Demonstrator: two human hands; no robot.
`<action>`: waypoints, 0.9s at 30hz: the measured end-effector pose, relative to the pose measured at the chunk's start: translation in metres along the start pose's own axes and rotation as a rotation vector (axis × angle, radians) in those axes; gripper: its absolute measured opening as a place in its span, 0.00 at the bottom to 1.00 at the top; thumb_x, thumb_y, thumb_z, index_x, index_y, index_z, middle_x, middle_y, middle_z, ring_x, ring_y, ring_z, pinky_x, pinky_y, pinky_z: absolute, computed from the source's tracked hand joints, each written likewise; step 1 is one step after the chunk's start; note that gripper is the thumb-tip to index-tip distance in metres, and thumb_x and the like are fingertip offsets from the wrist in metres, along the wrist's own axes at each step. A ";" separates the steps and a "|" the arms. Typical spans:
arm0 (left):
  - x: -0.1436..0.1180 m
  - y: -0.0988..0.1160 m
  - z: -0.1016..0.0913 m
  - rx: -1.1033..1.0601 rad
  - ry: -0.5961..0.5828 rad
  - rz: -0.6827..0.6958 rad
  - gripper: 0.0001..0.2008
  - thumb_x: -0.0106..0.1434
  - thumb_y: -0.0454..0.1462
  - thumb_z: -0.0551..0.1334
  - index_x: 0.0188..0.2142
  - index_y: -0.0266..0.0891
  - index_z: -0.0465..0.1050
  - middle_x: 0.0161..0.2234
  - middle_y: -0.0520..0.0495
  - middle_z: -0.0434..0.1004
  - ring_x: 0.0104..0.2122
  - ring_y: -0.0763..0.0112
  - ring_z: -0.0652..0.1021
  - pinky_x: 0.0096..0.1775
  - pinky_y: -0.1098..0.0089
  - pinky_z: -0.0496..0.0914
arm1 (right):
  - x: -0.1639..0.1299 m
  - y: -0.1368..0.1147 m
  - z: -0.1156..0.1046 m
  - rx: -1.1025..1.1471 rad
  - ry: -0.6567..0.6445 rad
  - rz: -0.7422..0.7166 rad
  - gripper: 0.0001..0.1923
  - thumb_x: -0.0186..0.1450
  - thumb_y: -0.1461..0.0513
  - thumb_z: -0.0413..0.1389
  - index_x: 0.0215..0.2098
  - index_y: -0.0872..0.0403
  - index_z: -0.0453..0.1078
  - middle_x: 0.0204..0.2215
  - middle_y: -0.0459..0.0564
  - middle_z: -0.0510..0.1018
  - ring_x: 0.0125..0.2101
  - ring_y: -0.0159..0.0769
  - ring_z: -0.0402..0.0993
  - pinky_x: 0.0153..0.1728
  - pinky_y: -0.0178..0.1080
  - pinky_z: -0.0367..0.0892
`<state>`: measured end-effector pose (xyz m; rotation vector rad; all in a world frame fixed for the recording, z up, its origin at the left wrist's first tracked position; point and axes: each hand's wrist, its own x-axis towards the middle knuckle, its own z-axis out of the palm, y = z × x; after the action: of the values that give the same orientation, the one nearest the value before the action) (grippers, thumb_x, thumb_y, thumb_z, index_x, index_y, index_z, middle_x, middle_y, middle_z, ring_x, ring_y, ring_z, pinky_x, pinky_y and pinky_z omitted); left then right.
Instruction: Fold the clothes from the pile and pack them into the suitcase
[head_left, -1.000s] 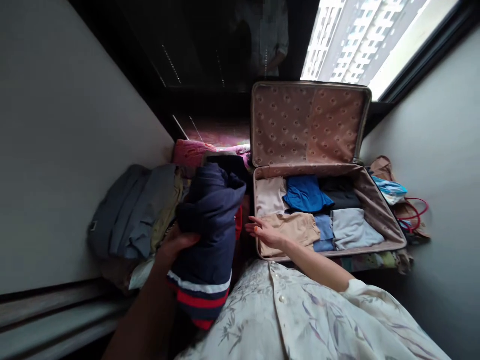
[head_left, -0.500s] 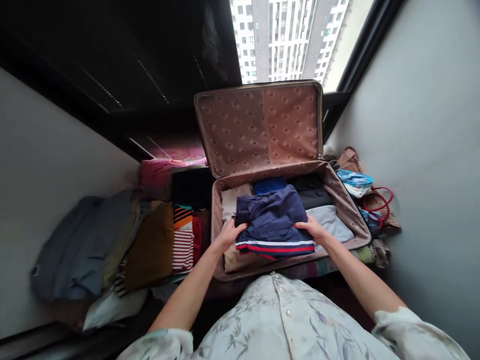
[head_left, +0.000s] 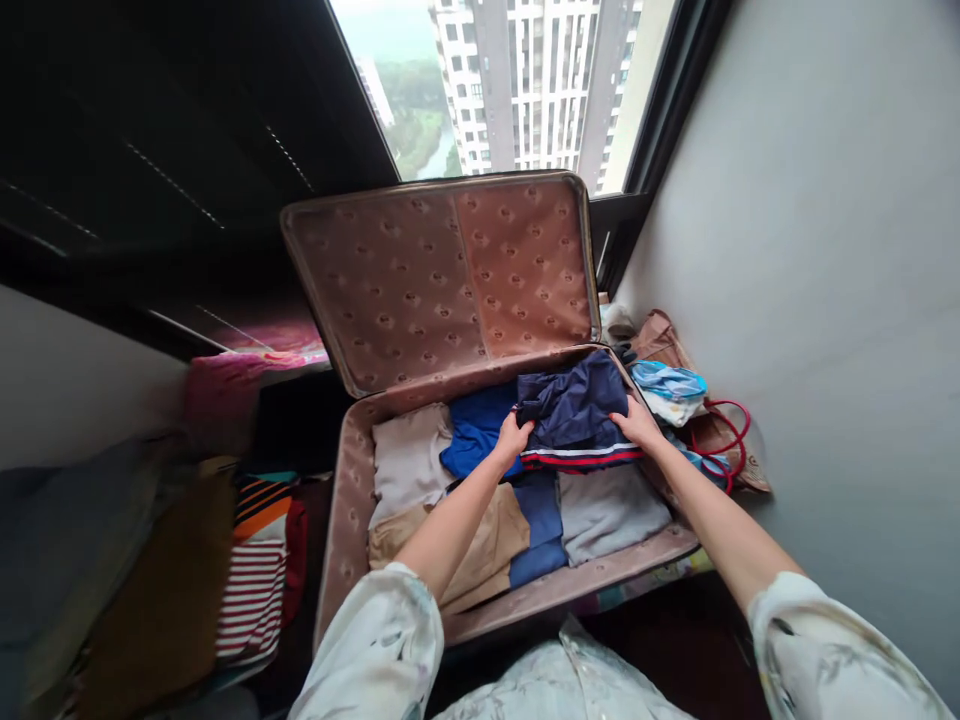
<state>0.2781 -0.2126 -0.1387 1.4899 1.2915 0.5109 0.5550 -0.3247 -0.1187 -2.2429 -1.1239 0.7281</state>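
Between my two hands is a folded navy garment [head_left: 577,405] with white and red stripes along its near edge. My left hand [head_left: 515,437] grips its left side, thumb on top; my right hand [head_left: 636,420] grips its right side the same way. The garment is over the back right part of an open suitcase [head_left: 349,500] with a pinkish-brown lining. Folded clothes lie inside: a light beige one [head_left: 409,450], a bright blue one [head_left: 476,425], a tan one [head_left: 487,540], a darker blue one [head_left: 541,530] and a grey one [head_left: 611,510]. Whatever lies beneath the navy garment is hidden.
The suitcase lid [head_left: 450,280] stands upright against the window. Left of the suitcase are stacked clothes, among them a red-striped piece [head_left: 251,600] and a brown one [head_left: 161,590]. A blue-and-white bundle [head_left: 670,385] and a bag with red handles [head_left: 739,450] sit beside the right wall [head_left: 840,250].
Both hands have carried the navy garment from the suitcase's middle to its back right, uncovering the tan and blue clothes. The camera view has turned, so the suitcase appears further left.
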 end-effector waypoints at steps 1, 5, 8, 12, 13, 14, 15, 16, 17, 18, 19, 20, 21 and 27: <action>0.007 -0.005 0.004 0.016 0.019 -0.026 0.22 0.64 0.32 0.62 0.58 0.29 0.70 0.56 0.31 0.76 0.56 0.56 0.77 0.59 0.61 0.68 | 0.005 0.003 0.008 -0.027 0.012 0.018 0.31 0.62 0.62 0.54 0.63 0.62 0.64 0.52 0.65 0.77 0.52 0.49 0.74 0.57 0.49 0.66; 0.011 -0.022 0.017 0.195 0.054 -0.122 0.35 0.66 0.31 0.60 0.70 0.26 0.53 0.64 0.24 0.66 0.63 0.51 0.71 0.63 0.57 0.63 | -0.005 0.005 0.047 -0.209 0.080 0.039 0.40 0.65 0.64 0.49 0.73 0.70 0.44 0.62 0.78 0.64 0.61 0.61 0.65 0.60 0.59 0.59; -0.004 -0.020 0.023 0.502 0.138 0.038 0.37 0.69 0.37 0.59 0.74 0.33 0.47 0.71 0.27 0.52 0.70 0.47 0.59 0.67 0.51 0.55 | -0.022 -0.010 0.065 -0.408 0.177 -0.127 0.39 0.69 0.62 0.47 0.76 0.59 0.41 0.73 0.70 0.45 0.69 0.63 0.47 0.64 0.64 0.50; -0.016 -0.017 0.027 0.770 -0.021 0.382 0.38 0.66 0.47 0.65 0.72 0.54 0.53 0.76 0.44 0.36 0.73 0.39 0.39 0.68 0.37 0.44 | -0.010 -0.033 0.070 -0.493 0.235 -0.320 0.34 0.72 0.55 0.50 0.75 0.42 0.49 0.76 0.55 0.34 0.72 0.64 0.31 0.63 0.67 0.47; -0.015 -0.019 0.028 0.805 -0.098 0.400 0.39 0.65 0.48 0.66 0.72 0.58 0.55 0.76 0.46 0.35 0.73 0.37 0.36 0.66 0.33 0.42 | -0.001 -0.035 0.071 -0.493 0.228 -0.322 0.35 0.71 0.53 0.51 0.74 0.41 0.50 0.76 0.54 0.33 0.72 0.67 0.29 0.62 0.69 0.47; -0.013 -0.024 0.031 0.830 -0.165 0.392 0.38 0.64 0.50 0.66 0.71 0.60 0.56 0.76 0.47 0.35 0.72 0.34 0.35 0.65 0.29 0.41 | 0.010 -0.034 0.075 -0.492 0.209 -0.316 0.35 0.70 0.51 0.53 0.74 0.40 0.51 0.76 0.54 0.33 0.71 0.69 0.28 0.62 0.71 0.46; -0.011 -0.030 0.034 0.849 -0.215 0.372 0.37 0.64 0.51 0.66 0.70 0.61 0.56 0.76 0.47 0.35 0.72 0.32 0.34 0.64 0.27 0.40 | 0.022 -0.031 0.080 -0.493 0.176 -0.310 0.36 0.70 0.49 0.54 0.73 0.39 0.52 0.76 0.54 0.33 0.71 0.71 0.28 0.61 0.73 0.46; -0.008 -0.036 0.038 0.863 -0.247 0.351 0.37 0.64 0.52 0.65 0.70 0.61 0.57 0.76 0.47 0.36 0.72 0.31 0.34 0.63 0.25 0.39 | 0.033 -0.026 0.086 -0.497 0.137 -0.308 0.36 0.69 0.48 0.55 0.73 0.39 0.53 0.76 0.54 0.34 0.71 0.71 0.28 0.61 0.74 0.45; -0.005 -0.043 0.042 0.871 -0.261 0.337 0.36 0.65 0.53 0.64 0.70 0.60 0.57 0.76 0.46 0.37 0.72 0.30 0.34 0.62 0.24 0.37 | 0.043 -0.020 0.094 -0.505 0.098 -0.305 0.37 0.68 0.47 0.55 0.73 0.40 0.54 0.76 0.54 0.36 0.71 0.71 0.29 0.61 0.74 0.44; -0.002 -0.050 0.047 0.875 -0.260 0.333 0.36 0.65 0.54 0.63 0.70 0.59 0.57 0.76 0.45 0.37 0.72 0.30 0.34 0.62 0.24 0.36 | 0.052 -0.013 0.103 -0.514 0.069 -0.301 0.36 0.68 0.47 0.55 0.72 0.40 0.55 0.75 0.55 0.38 0.70 0.71 0.30 0.61 0.74 0.43; 0.000 -0.055 0.051 0.873 -0.250 0.337 0.36 0.65 0.55 0.62 0.71 0.59 0.57 0.76 0.44 0.37 0.72 0.30 0.33 0.62 0.23 0.35 | 0.060 -0.006 0.111 -0.525 0.052 -0.293 0.36 0.68 0.47 0.55 0.72 0.41 0.55 0.75 0.56 0.40 0.70 0.72 0.32 0.61 0.74 0.43; 0.001 -0.059 0.055 0.868 -0.235 0.341 0.37 0.65 0.55 0.62 0.71 0.58 0.56 0.76 0.44 0.36 0.72 0.31 0.33 0.62 0.23 0.34 | 0.066 0.000 0.118 -0.537 0.048 -0.285 0.36 0.69 0.47 0.54 0.73 0.41 0.55 0.75 0.58 0.41 0.70 0.72 0.33 0.61 0.74 0.43; 0.002 -0.061 0.058 0.861 -0.219 0.341 0.37 0.65 0.56 0.62 0.71 0.58 0.56 0.76 0.44 0.36 0.72 0.31 0.32 0.62 0.23 0.33 | 0.071 0.004 0.124 -0.551 0.051 -0.278 0.36 0.69 0.47 0.53 0.73 0.42 0.54 0.75 0.59 0.42 0.70 0.73 0.34 0.60 0.74 0.44; -0.013 -0.054 0.049 0.768 -0.259 0.315 0.38 0.66 0.55 0.61 0.72 0.57 0.54 0.76 0.44 0.32 0.72 0.32 0.33 0.64 0.25 0.37 | 0.052 -0.005 0.120 -0.648 0.066 -0.243 0.36 0.71 0.44 0.49 0.74 0.42 0.52 0.74 0.62 0.43 0.69 0.73 0.40 0.57 0.72 0.51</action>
<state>0.2903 -0.2521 -0.2006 2.3308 1.0944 -0.0143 0.4987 -0.2536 -0.2135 -2.5345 -1.7469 0.1945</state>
